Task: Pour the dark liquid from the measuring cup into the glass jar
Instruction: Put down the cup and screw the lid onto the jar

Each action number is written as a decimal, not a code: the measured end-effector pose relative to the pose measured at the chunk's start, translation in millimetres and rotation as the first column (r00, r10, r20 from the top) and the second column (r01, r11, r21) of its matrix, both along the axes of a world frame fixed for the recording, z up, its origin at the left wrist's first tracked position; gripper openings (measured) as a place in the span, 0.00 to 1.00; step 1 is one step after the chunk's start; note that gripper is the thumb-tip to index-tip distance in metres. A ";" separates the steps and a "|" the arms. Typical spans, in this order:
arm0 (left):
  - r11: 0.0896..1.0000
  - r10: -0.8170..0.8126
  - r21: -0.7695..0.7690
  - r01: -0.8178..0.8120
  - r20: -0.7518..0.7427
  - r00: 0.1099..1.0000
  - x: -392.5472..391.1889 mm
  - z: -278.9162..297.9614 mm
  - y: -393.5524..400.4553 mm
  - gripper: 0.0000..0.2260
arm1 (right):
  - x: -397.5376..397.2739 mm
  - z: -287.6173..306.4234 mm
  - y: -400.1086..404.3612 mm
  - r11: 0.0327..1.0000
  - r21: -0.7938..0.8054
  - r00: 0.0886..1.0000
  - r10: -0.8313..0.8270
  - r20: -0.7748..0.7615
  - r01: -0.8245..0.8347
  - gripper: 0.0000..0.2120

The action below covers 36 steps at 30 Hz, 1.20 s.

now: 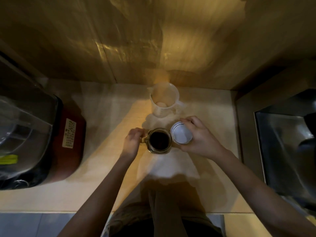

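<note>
A glass jar (pixel 159 140) stands upright on the pale counter, holding dark liquid up near its mouth. My left hand (pixel 133 142) grips the jar's left side, at what looks like a handle or clasp. Just right of the jar, my right hand (pixel 196 136) holds a round white lid (pixel 181 135), tilted with its hollow side facing up and touching the jar's rim. Behind them a translucent white measuring cup (pixel 164 100) stands upright near the back wall, with no dark liquid showing in it.
A red and black appliance with a clear lid (pixel 39 137) fills the counter's left side. A steel sink (pixel 285 147) lies to the right. The wooden back wall (pixel 153 40) rises just behind the measuring cup. The counter's front edge (pixel 68 212) runs near my body.
</note>
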<state>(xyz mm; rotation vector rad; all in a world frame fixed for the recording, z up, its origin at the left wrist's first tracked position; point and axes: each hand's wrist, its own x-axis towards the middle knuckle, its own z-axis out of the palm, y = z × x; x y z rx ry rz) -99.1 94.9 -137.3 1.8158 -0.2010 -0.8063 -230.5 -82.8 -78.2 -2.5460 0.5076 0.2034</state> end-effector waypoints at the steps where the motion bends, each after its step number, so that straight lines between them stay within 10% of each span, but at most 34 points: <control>1: 0.998 -0.041 -0.054 0.040 -0.023 0.999 2.1 4.8 4.6 0.07 | -0.3 6.6 1.4 0.999 -0.008 0.999 0.036 -0.013 -0.036 0.42; 8: 0.807 -0.589 0.202 0.555 0.192 0.785 -2.2 13.2 19.1 0.44 | 10.3 36.1 15.6 0.987 -0.046 0.988 0.152 -0.008 -0.152 0.45; 13: 0.875 -0.481 0.050 0.481 0.201 0.854 -8.6 3.2 17.1 0.41 | 26.7 46.0 36.4 0.973 0.051 0.974 0.226 0.004 -0.226 0.43; 21: 0.912 -0.404 0.026 0.408 0.215 0.889 -13.4 7.2 12.2 0.36 | 48.6 41.8 62.5 0.845 -0.321 0.902 0.374 -0.215 -0.427 0.35; 36: 0.926 -0.376 0.105 0.362 0.188 0.907 -17.0 0.5 12.2 0.45 | 54.3 44.8 67.0 0.880 -0.398 0.957 0.178 -0.230 -0.259 0.31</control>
